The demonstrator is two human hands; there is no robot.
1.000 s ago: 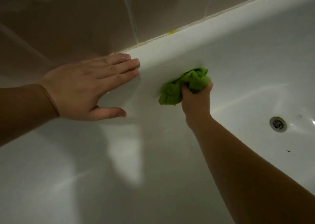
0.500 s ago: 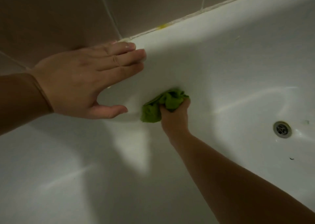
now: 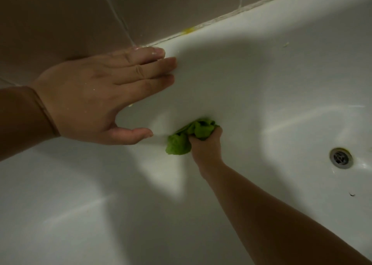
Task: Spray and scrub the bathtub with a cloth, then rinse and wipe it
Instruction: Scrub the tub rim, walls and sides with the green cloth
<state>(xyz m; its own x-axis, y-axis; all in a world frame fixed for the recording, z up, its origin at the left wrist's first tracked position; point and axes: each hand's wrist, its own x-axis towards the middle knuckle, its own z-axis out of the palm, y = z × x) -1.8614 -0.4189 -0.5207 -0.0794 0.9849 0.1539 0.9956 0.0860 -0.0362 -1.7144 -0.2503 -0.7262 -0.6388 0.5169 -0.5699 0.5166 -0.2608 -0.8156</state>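
Your right hand point(image 3: 205, 143) grips the bunched, bright green cloth point(image 3: 188, 137) against the white tub point(image 3: 261, 87) wall, low on the slope left of the drain point(image 3: 341, 157), while your left hand point(image 3: 96, 97) lies flat, fingers straight, on the rim.

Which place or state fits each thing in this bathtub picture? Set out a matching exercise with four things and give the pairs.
Things:
1. left hand
2. right hand
3. green cloth
4. drain

Places or states:
A. bunched up against the inner wall of the tub
B. flat, fingers straight, on the tub's rim
C. at the right, in the tub's floor
D. curled round the cloth

Pairs: 1-B, 2-D, 3-A, 4-C
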